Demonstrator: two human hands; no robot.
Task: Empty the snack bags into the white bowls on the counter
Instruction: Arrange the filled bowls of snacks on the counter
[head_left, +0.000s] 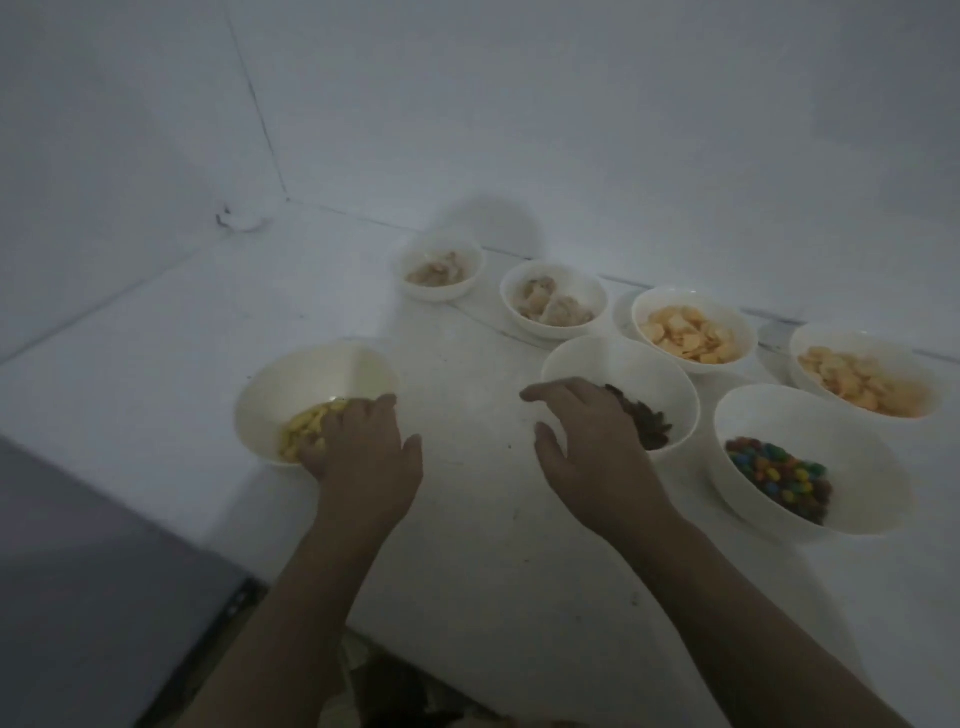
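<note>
Several white bowls stand on the white counter (467, 519). My left hand (363, 457) grips the near right rim of a bowl (291, 374) holding yellow snacks (304, 431), fingers inside and thumb outside. My right hand (592, 441) curls over the near left rim of a bowl (649, 364) with dark brown snacks (647, 423). To the right sits a bowl (810, 410) of coloured candies (774, 470). No snack bag is clearly visible.
Behind stand two bowls of orange crackers (675, 296) (883, 338) and two bowls of pale snacks (441, 293) (519, 317), near the back wall. A small white object (241, 218) lies in the corner. A grey surface (78, 571) adjoins the counter's left front edge.
</note>
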